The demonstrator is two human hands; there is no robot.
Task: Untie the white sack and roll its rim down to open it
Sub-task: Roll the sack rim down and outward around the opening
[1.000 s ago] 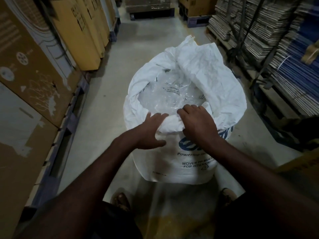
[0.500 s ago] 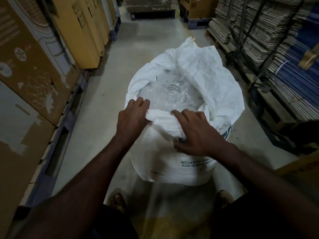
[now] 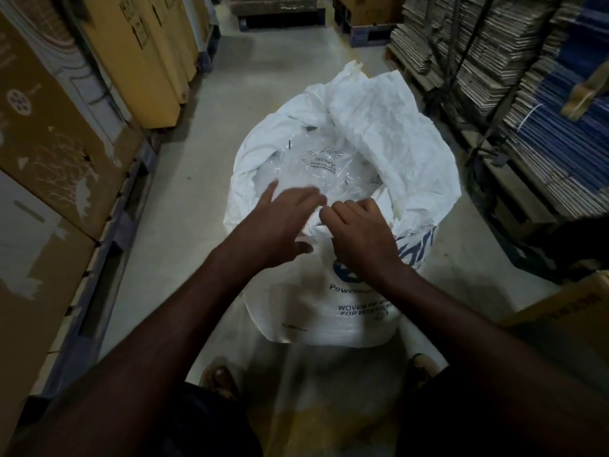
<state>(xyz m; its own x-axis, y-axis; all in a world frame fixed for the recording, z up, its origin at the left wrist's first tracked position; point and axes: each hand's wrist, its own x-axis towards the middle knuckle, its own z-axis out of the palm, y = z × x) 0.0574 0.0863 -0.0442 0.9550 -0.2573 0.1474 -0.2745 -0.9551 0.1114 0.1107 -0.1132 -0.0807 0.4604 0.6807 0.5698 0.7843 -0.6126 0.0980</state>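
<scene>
A white woven sack [image 3: 336,311] with blue print stands on the concrete floor in front of me, its mouth open. A clear plastic liner [image 3: 316,166] shows inside. The sack's rim [image 3: 418,166] is folded outward on the right and far side. My left hand [image 3: 280,225] hovers over the near rim with fingers spread and blurred, holding nothing. My right hand [image 3: 359,232] has its fingers curled over the near rim, gripping a fold of the white fabric.
Tall cardboard boxes [image 3: 66,133] on pallets line the left side of the aisle. Stacks of flattened cartons [image 3: 527,94] on pallets line the right. A brown box corner [image 3: 566,311] sits close on the right. My feet [image 3: 220,380] stand just behind the sack.
My left hand let go of the rim at the left and swung toward the middle, fingers spread. My right hand moved up onto the near rim and curled over it.
</scene>
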